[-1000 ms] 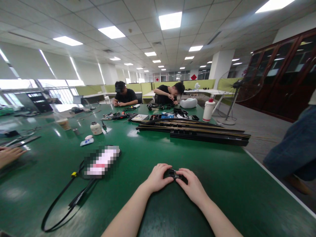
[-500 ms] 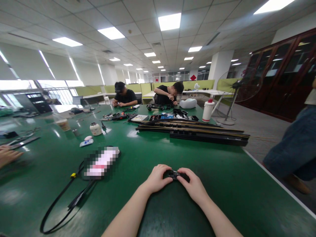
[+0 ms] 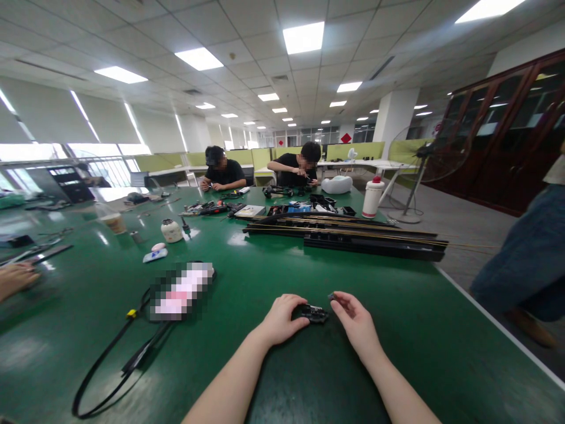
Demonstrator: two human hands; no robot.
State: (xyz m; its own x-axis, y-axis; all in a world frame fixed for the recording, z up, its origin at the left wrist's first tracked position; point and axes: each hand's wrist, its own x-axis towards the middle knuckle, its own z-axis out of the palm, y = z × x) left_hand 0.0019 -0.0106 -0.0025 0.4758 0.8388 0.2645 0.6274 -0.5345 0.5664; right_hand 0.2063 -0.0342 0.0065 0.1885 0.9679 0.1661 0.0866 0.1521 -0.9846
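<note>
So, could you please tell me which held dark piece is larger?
The black part in the left hand; the piece pinched by the right hand is smaller.

Toward the near edge of a green worktop (image 3: 238,282), a person's left hand (image 3: 282,318) holds a small black part (image 3: 316,314), and the right hand (image 3: 358,327), just beside it, pinches a tiny dark piece (image 3: 331,297). Long black rails (image 3: 375,247) reach the right edge; two people (image 3: 229,175) in black sit at the far edge.
</note>
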